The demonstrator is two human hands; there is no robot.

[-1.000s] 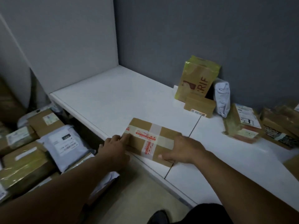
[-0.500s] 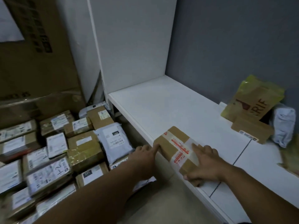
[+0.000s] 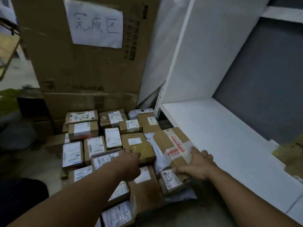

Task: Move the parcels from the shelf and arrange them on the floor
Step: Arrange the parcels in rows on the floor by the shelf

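My right hand [image 3: 196, 166] grips the near end of a brown taped parcel [image 3: 170, 141] with red-and-white tape, fingers on top and thumb underneath. The parcel hangs just off the left edge of the white shelf [image 3: 221, 136], above the parcels on the floor [image 3: 95, 145]. My left hand [image 3: 129, 163] is apart from that parcel, stretched out over a flat brown box [image 3: 139, 146] in the floor pile with nothing in it. Several labelled boxes and bags lie side by side on the floor.
A tall cardboard sheet [image 3: 85, 71] with a handwritten paper sign [image 3: 96, 25] stands behind the floor pile. A yellow-green parcel [image 3: 291, 149] sits on the shelf at the right edge. A white upright shelf panel [image 3: 188, 54] rises beside the pile. Bare floor shows at lower left.
The taped parcel has slid off the shelf edge to the left, over the floor pile. My left hand has let go of it. The view has swung left.
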